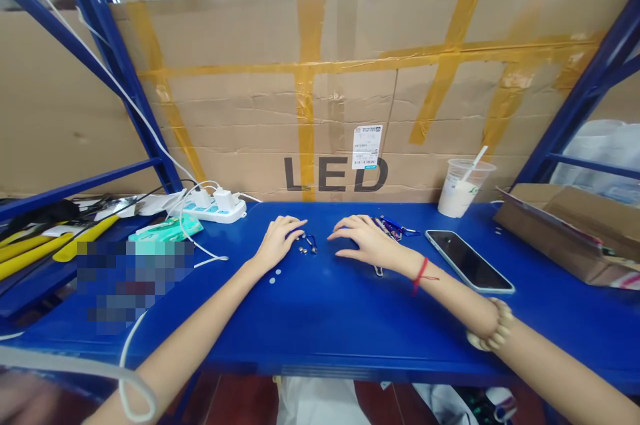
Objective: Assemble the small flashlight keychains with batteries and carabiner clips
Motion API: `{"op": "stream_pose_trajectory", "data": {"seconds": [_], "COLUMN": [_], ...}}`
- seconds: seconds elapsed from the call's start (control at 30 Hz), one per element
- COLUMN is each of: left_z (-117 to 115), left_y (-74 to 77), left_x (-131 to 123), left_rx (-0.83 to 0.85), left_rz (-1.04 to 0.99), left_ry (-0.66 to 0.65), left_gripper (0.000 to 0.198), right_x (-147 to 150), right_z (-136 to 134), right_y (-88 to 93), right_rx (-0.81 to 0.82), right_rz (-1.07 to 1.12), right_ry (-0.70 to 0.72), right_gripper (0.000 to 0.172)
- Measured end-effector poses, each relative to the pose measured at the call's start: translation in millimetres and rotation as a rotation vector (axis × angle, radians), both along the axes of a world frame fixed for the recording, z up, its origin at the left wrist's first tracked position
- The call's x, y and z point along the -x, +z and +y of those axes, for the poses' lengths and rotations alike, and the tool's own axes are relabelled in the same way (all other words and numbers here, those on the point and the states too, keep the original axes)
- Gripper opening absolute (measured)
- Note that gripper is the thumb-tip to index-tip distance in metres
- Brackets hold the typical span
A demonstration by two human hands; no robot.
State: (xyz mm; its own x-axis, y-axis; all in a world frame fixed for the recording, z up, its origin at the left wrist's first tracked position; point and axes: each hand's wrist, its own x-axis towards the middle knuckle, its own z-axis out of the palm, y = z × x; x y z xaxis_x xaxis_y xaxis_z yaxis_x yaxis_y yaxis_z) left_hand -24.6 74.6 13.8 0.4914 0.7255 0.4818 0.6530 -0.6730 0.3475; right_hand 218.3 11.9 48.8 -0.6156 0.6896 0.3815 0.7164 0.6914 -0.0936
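Observation:
My left hand [277, 239] rests low over the blue tabletop, its index finger stretched out and thumb apart from it. Just right of its fingertips lie a small dark blue loop with a metal end [313, 243] and several tiny metal pieces [303, 250]. My right hand [367, 243] hovers or rests to the right with its fingers spread toward the left, and nothing shows in them. Behind it, partly hidden, is a small bundle of blue and patterned pieces [395, 227]. A small metal link [379, 271] shows below its palm.
A phone [470, 261], a plastic cup with a straw [464, 188] and an open cardboard box [555, 231] stand right. Left are a power strip [220, 207], a green packet [167, 228], white cables and yellow-handled tools [85, 238]. A tall cardboard sheet [240, 125] closes the back.

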Motion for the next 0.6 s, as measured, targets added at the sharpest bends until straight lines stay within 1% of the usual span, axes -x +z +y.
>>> {"op": "stream_pose_trajectory", "data": {"seconds": [0.1,0.2,0.27,0.43,0.5,0.6], "left_z": [8.3,14.3,16.4,17.5,17.5,17.4], "left_y": [2.6,-1.3,-4.9,-8.1,-7.1,-5.0], "left_x": [14.4,21.9,21.2,12.6,11.2,11.9], "left_rx": [-0.027,0.023,0.049,0.035,0.029,0.013], "left_rz": [0.101,0.182,0.189,0.193,0.196,0.171], "left_ry": [0.037,0.043,0.025,-0.055,-0.059,-0.041], "left_gripper": [0.036,0.038,0.038,0.035,0.029,0.020], "right_x": [27.0,48.8,58.9,65.4,63.6,61.0], "right_z": [10.3,13.3,13.6,15.8,16.6,17.0], "right_y": [-7.8,-18.7,-25.9,-36.6,-38.0,-39.0], "right_rx": [0.020,-0.009,-0.038,-0.050,-0.032,0.008], "right_rz": [-0.025,-0.046,-0.042,0.018,0.072,0.167], "right_ry": [0.020,0.000,-0.025,-0.119,-0.136,-0.117], "right_gripper": [0.022,0.024,0.025,0.021,0.019,0.016]}}
